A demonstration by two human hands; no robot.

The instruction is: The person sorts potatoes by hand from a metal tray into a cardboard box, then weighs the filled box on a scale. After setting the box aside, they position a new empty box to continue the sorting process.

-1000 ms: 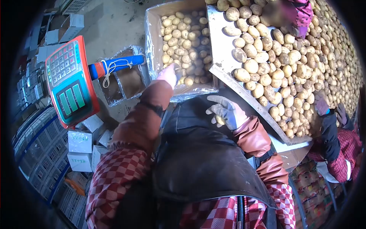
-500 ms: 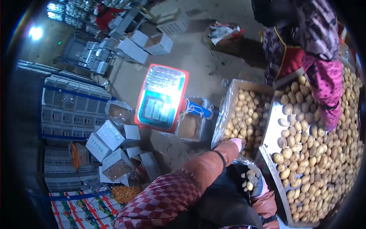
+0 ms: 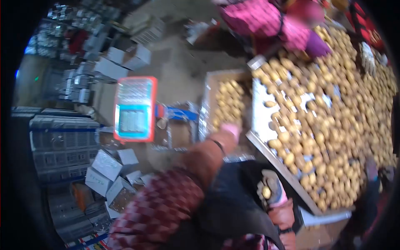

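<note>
The view is motion-blurred. My left hand (image 3: 231,129), in a pink glove at the end of a brown sleeve, reaches to the near edge of a plastic-lined cardboard box (image 3: 208,89) full of potatoes (image 3: 228,100). Its fingers are blurred, so I cannot tell whether it holds anything. My right hand (image 3: 271,185), in a grey glove, is held against my dark apron and cups a small potato (image 3: 266,192). It sits just below the metal edge of the sorting table (image 3: 273,160).
The sorting table is heaped with potatoes (image 3: 329,112). A red-and-teal scale display (image 3: 134,109) stands left of the box. Another person's pink sleeves (image 3: 266,18) reach over the table's far end. White cartons (image 3: 108,166) and stacked crates (image 3: 62,141) lie on the floor at left.
The view has swung and blurred. The scale display has shifted left in the picture. My left hand stays at the box edge, and my right hand still holds the potato at my apron.
</note>
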